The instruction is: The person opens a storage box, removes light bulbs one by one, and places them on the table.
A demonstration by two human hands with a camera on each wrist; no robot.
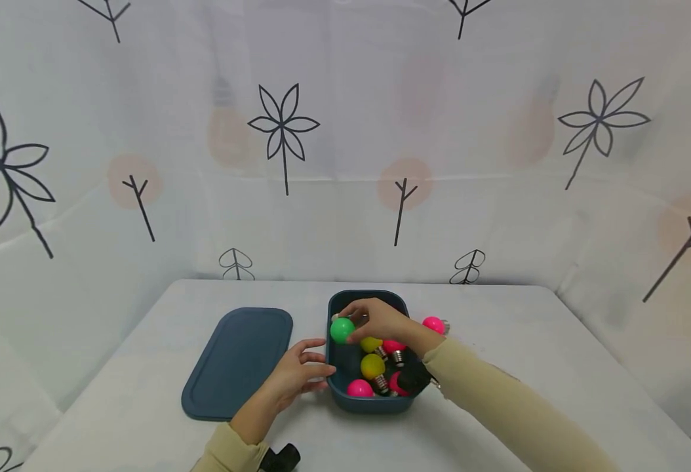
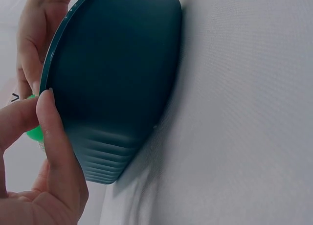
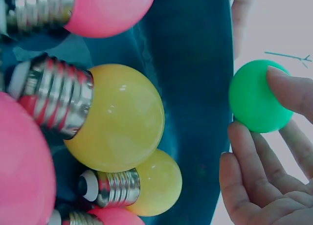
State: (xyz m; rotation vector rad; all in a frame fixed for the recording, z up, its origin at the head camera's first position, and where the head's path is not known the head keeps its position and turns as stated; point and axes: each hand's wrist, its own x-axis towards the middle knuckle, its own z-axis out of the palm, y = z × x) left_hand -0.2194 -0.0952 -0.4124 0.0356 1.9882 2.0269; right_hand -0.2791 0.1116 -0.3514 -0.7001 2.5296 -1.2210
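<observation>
Find dark-blue lid [image 1: 236,367] flat on tabletop [image 1: 133,406], left of left hand [image 1: 294,375]. Find left hand released, spread, at left rim of dark-blue container [image 1: 369,406]; cannot confirm contact with rim. Record green bulb [image 1: 342,331] grasped between thumb and fingers of right hand [image 1: 376,320], over container's left part. Note yellow bulbs [image 1: 372,366] and pink bulbs [image 1: 360,389] inside container, below right hand. Log another pink bulb [image 1: 433,324] on tabletop, just beyond right wrist.

Left hand [image 2: 63,171] — beside dark-blue bin [image 2: 117,63]
</observation>
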